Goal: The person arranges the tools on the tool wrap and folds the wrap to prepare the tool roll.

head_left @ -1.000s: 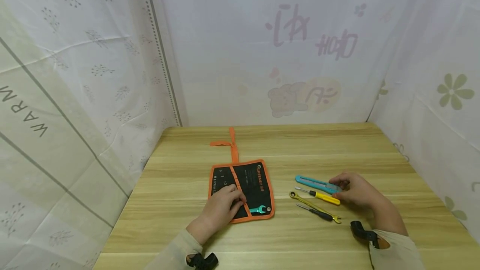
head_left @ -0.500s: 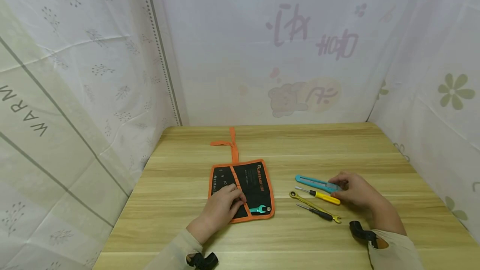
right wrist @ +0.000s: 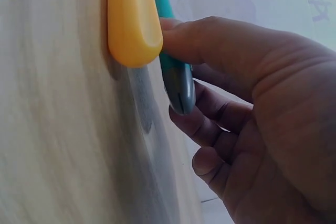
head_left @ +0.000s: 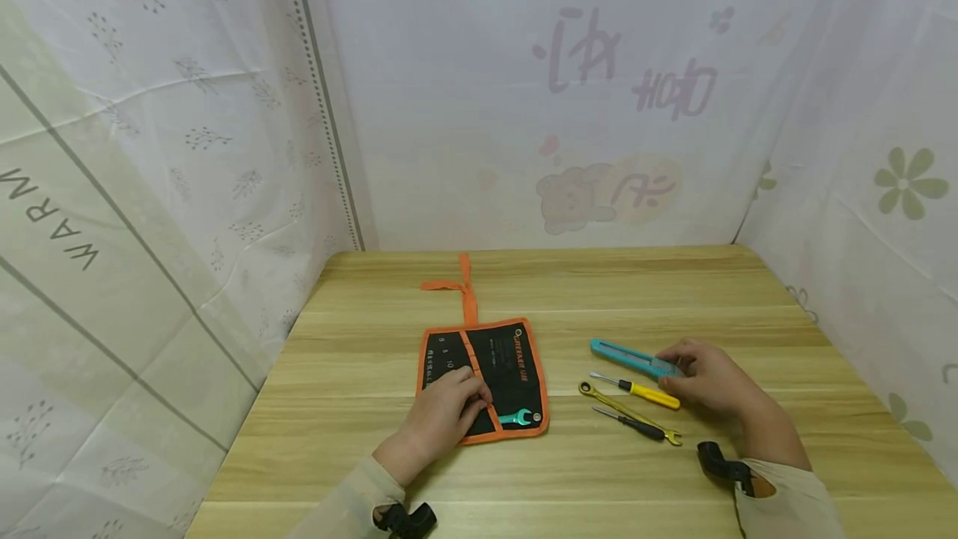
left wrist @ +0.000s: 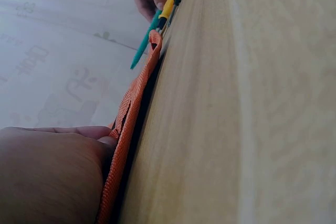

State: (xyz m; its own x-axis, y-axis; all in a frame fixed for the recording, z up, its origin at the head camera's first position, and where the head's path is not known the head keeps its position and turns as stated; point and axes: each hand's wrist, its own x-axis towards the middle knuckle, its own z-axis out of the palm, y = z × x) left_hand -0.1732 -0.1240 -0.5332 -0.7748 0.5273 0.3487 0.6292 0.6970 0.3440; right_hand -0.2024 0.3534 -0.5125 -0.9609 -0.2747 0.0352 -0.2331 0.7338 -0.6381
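Observation:
A black tool pouch [head_left: 512, 377] with orange trim lies flat on the table, its orange strap [head_left: 468, 302] stretched toward the back. My left hand [head_left: 441, 414] pinches the orange edge of its pocket [left wrist: 123, 124] between thumb and fingers. The open end of a teal wrench [head_left: 516, 417] pokes out of the pocket; its shank is hidden inside. To the right, my right hand [head_left: 711, 377] grips a turquoise utility knife [head_left: 629, 356] by its grey end [right wrist: 181, 90], thumb on one side and fingers on the other. In the left wrist view the knife's far end is tipped up off the table.
Close beside the knife lie a yellow-handled screwdriver [head_left: 654, 395], a yellow ratchet wrench [head_left: 621, 406] and a small black-handled screwdriver [head_left: 639, 425]. Printed curtains [head_left: 449, 106] rise behind and on both sides of the wooden table [head_left: 569, 481].
The utility knife's far end has lifted slightly and its slotted face has turned out of sight, while my right hand stays in place. My left hand and the pouch have not moved.

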